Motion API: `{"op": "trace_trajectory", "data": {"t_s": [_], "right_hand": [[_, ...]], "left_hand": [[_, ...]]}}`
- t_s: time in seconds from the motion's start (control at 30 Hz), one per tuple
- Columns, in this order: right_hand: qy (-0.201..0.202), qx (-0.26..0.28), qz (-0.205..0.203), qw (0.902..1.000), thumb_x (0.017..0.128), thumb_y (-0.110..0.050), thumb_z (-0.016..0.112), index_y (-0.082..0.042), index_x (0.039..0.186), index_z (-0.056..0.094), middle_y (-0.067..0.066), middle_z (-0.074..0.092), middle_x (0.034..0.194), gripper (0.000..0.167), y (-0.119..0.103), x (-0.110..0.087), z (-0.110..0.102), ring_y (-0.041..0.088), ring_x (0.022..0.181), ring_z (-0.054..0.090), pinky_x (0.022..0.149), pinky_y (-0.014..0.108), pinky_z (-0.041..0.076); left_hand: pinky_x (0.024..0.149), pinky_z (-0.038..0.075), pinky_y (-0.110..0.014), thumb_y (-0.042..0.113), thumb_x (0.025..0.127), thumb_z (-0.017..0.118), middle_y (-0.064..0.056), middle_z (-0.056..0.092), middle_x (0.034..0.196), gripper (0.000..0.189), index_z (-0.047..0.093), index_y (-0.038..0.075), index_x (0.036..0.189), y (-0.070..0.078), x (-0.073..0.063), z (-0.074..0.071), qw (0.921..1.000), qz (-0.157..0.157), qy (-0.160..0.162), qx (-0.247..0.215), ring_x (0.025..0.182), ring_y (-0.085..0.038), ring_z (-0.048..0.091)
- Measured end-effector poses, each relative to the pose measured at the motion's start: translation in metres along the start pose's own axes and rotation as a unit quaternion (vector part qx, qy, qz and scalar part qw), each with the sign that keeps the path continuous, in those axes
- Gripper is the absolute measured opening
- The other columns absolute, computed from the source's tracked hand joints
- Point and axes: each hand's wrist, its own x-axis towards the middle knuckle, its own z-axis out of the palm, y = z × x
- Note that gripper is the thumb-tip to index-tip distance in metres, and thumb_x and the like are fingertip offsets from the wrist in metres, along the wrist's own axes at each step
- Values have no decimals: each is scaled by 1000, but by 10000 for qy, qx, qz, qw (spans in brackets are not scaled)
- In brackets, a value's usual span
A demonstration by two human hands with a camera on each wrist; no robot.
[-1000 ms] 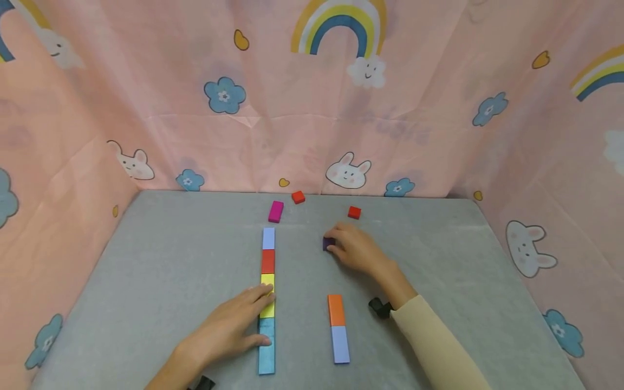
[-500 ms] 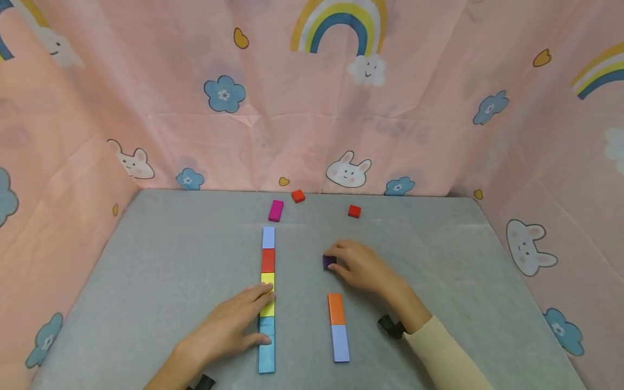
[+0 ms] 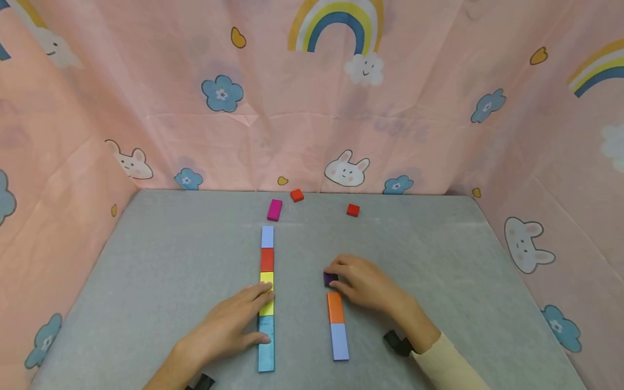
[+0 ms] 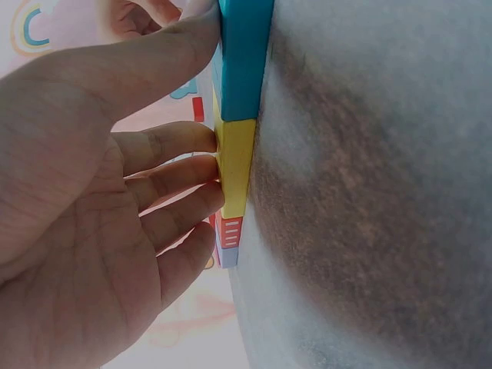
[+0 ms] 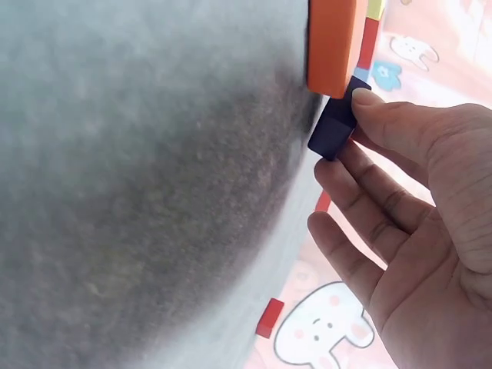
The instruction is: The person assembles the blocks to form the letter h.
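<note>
Biggest thing here is the pink curtain (image 3: 273,135), printed with rainbows, bunnies and blue flowers, around a grey desk (image 3: 146,271). The left hand (image 3: 231,319) reaches in back-side up, grip pretty wide: fairly straight fingers touch the yellow block (image 4: 237,165), thumb stretched onto the teal block (image 3: 266,355). The right hand (image 3: 363,281), in a cream sleeve (image 3: 446,363), has a narrow grip, thumb and finger pinching the dark purple block (image 3: 329,279). Teal and yellow share one long row with a red block (image 3: 267,260) and a pale blue block (image 3: 267,236); the red one has white bars on its side, can't tell if that's lettering. Right of that, an orange block (image 3: 335,307) meets a lavender block (image 3: 339,342) end to end. Further back there's a magenta block (image 3: 274,210). The purple one's just past the orange's far end, thin gap between. Tiniest: two little red cubes (image 3: 353,210) at the back.
</note>
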Motion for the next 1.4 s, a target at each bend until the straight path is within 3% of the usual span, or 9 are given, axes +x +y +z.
{"op": "trace_trajectory", "data": {"t_s": [0.53,1.4], "right_hand": [[57,200,-147,9997,100,-15,74,-10,125,78,-1,74,114,26,0,-9,3,13,104,68,92,37,62],[169,201,-84,9996,103,-21,71,-9,129,75,0,72,124,29,-7,-21,10,15,114,69,100,41,62]], "left_hand": [[122,45,-56,37,87,88,-10,47,166,83,51,7,156,0,0,-1,10000,3,-8,28,154,-34,45],[120,47,-58,37,87,88,-11,46,167,84,51,7,156,-1,1,-1,10000,-17,-7,9,154,-36,45]]}}
